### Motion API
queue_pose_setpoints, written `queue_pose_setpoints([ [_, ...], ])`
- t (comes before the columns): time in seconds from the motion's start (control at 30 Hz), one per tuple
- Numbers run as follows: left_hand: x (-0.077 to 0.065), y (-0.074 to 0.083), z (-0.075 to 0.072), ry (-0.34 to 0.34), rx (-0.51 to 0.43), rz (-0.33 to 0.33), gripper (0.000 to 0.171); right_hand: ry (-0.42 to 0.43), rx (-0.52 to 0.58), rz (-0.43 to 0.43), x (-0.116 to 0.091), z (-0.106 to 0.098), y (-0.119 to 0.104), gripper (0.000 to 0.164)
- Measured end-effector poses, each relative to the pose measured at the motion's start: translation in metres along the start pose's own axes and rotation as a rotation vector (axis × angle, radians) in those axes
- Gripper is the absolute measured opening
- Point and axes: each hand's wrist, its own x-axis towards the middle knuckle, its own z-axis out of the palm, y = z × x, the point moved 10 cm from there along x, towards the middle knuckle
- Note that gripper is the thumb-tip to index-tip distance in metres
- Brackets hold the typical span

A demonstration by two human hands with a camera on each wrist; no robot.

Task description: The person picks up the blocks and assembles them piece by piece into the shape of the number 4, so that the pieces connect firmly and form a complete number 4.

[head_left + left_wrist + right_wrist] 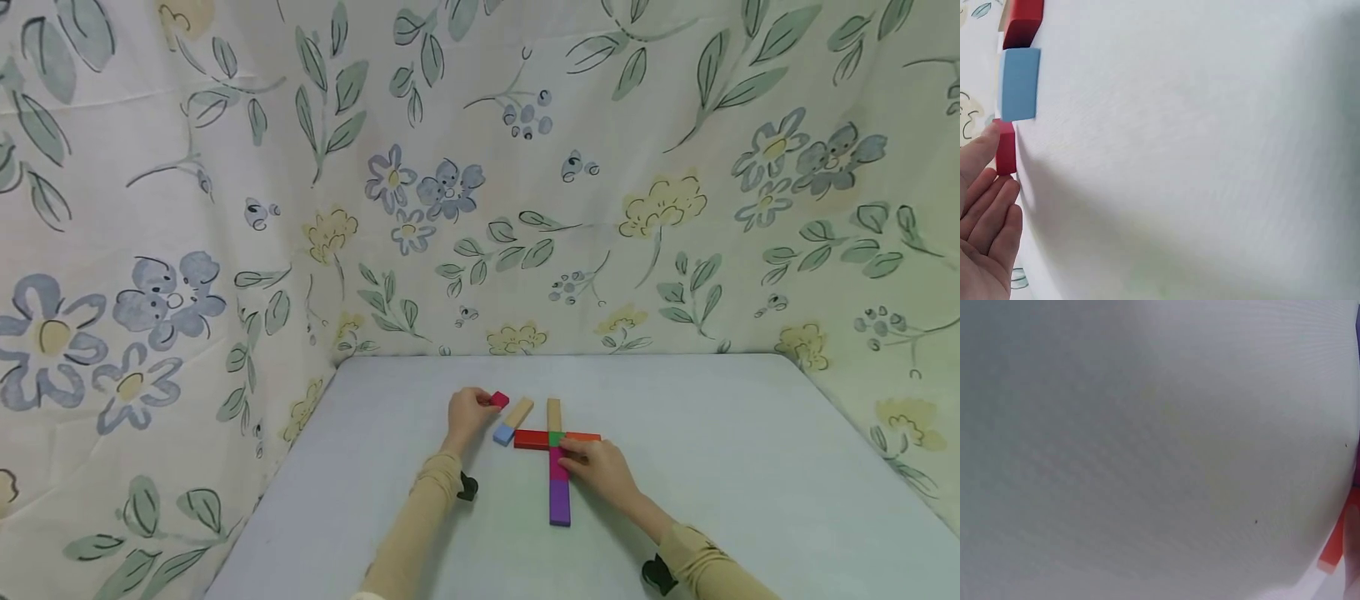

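Note:
My left hand (pixel 468 412) pinches a small crimson block (pixel 500 401) between thumb and fingers; the left wrist view shows the same block (pixel 1006 150) at the fingertips. Just right of it, a light blue block (pixel 503 434) and a natural wood block (pixel 519 412) lie end to end on a slant. My right hand (pixel 603 471) rests its fingertips on a cross of blocks, at the green block (pixel 556 438) in its centre and the magenta block (pixel 558 462) below. The cross's arms are red (pixel 531 439) and orange (pixel 583 436).
A purple block (pixel 559 502) forms the near end of the cross and a natural wood block (pixel 553 414) its far end. All lie on a white table (pixel 750 500). Floral cloth (pixel 480 167) hangs behind the table and along its sides.

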Motion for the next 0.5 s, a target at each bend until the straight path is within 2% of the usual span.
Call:
queue_pose_setpoints([
  [0.27, -0.0045, 0.0009, -0.0005, 0.092, -0.028, -0.001, 0.017, 0.018, 0.011, -0.003, -0.0008, -0.0029, -0.0011, 0.030],
  [0.5, -0.0034, 0.0000, 0.0028, 0.117, -0.064, -0.005, 0.019, 0.017, 0.004, -0.015, -0.0009, -0.0035, -0.0023, 0.031],
])
